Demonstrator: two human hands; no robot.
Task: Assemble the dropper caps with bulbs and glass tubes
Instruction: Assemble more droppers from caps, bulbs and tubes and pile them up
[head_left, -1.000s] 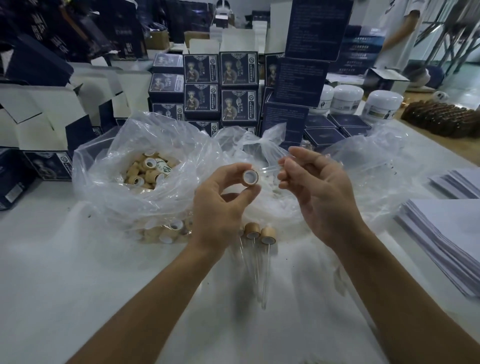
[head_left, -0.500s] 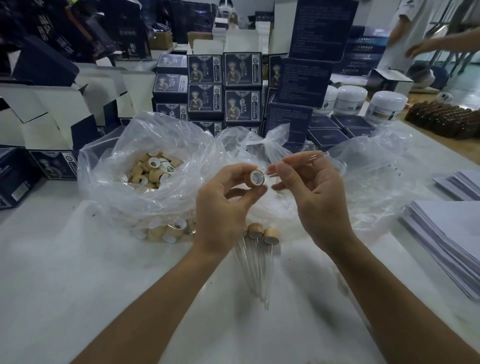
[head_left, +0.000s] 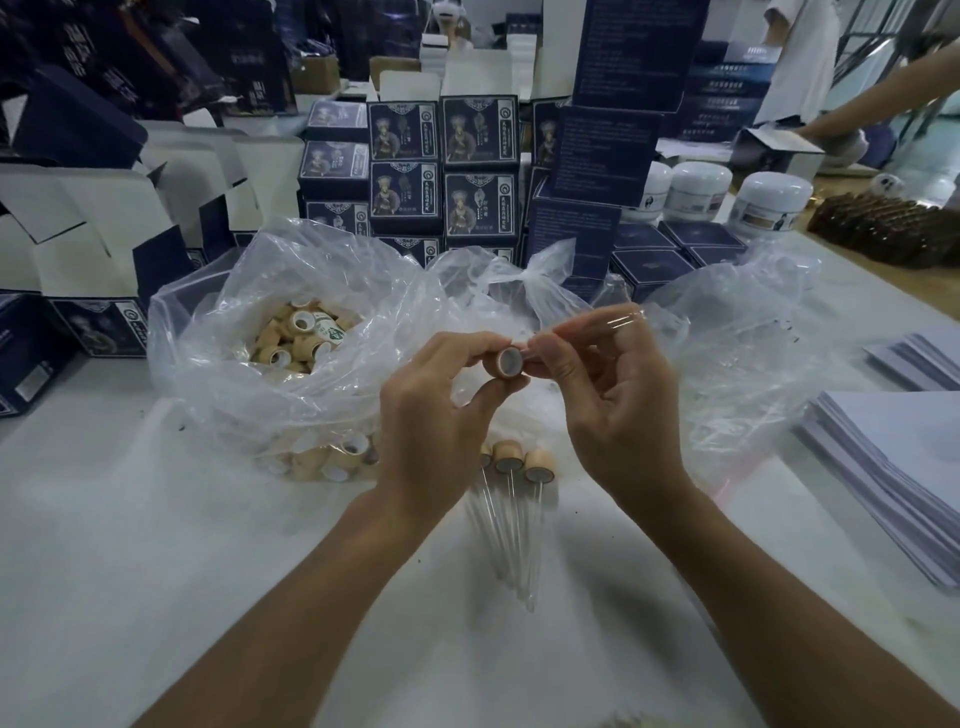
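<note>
Mid-assembly here. Left hand (head_left: 434, 415) pinching a bamboo-look cap (head_left: 505, 361) between thumb and fingers, open end facing the camera. Right hand (head_left: 615, 402) clamped on a clear glass tube (head_left: 597, 328), feeding its end toward the cap's opening — seated or not, hard to tell.

Done so far: three finished droppers (head_left: 511, 499) lying on the white table (head_left: 156, 545) just below the hands, tubes pointing toward the camera. Still left: plenty, judging by the loose caps piled in the plastic bag (head_left: 291, 338) on the left.

Writing-wise, dark blue boxes (head_left: 441, 171) stacked behind with a printed figure and logo — text too small to read. Same for labels on the white jars (head_left: 727, 195).
</note>
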